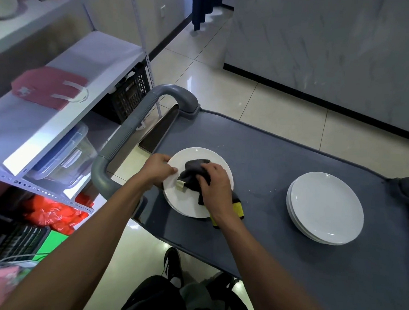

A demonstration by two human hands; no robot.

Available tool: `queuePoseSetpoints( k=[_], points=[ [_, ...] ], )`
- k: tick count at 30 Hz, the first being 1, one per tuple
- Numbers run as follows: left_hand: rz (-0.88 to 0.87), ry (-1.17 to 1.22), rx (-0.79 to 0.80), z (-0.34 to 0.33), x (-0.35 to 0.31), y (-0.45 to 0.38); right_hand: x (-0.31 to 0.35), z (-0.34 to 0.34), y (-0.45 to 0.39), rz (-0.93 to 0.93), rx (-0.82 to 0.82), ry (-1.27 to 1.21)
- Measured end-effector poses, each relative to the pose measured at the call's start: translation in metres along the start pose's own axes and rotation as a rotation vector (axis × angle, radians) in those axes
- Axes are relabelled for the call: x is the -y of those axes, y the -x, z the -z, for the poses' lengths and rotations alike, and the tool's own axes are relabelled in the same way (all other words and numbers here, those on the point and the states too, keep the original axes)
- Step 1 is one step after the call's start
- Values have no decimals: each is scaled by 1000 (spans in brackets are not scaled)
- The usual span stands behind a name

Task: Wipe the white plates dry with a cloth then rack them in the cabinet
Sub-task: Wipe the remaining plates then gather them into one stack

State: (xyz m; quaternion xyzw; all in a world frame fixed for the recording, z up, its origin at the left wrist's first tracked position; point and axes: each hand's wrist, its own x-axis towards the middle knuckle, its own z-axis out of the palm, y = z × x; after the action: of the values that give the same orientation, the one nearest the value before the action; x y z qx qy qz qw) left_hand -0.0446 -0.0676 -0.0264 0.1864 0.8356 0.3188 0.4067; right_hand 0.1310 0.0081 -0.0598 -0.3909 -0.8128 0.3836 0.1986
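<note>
Surface: grey cart top [280,183], raised lip around the edge, rounded grey handle [128,135] at the left end.
Plate in work: white plate [195,202] near the cart's left end, lying flat on the surface; a second rim seems to show under its near-left edge, so possibly a stack, cannot tell for sure.
Cloth: dark grey cloth [193,168], bunched on the plate's middle; a yellow-edged end [238,208] trails off the plate's near-right rim onto the surface.
Left hand: left hand [158,167] at the plate's left rim, fingers curled, thumb over the top of the rim, pinching the edge.
Right hand: right hand [215,184] palm down on the cloth, fingers curled round the bunched fabric and pressing it to the plate.
Other plates: stack of white plates [324,207] toward the cart's right end, well apart from the first plate, flat, nothing on top.
Left of cart: white metal shelving [64,112]; red bag [47,87] on one shelf, clear lidded tub [64,153] on the shelf below, black crate [128,95] further back.
Floor: pale glossy tiles [227,84]; person's dark shoe [173,263] under the cart's near edge.
</note>
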Motion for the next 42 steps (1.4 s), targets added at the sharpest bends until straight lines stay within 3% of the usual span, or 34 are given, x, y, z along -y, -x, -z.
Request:
queuePoseSetpoints(
  k=[4,10,23,29,42],
  points=[
    [31,118,27,0,11,1,-6,2,16,131,123,279],
    [-2,266,-18,-5,6,4,-9,6,23,156,176,253],
    [-171,582,-156,-33,-40,24,17,20,13,122,-149,66],
    [-192,751,-176,-49,-70,37,26,27,9,211,-319,149],
    [-248,733,-101,-58,-98,41,-8,107,-16,249,-477,412]
  ],
)
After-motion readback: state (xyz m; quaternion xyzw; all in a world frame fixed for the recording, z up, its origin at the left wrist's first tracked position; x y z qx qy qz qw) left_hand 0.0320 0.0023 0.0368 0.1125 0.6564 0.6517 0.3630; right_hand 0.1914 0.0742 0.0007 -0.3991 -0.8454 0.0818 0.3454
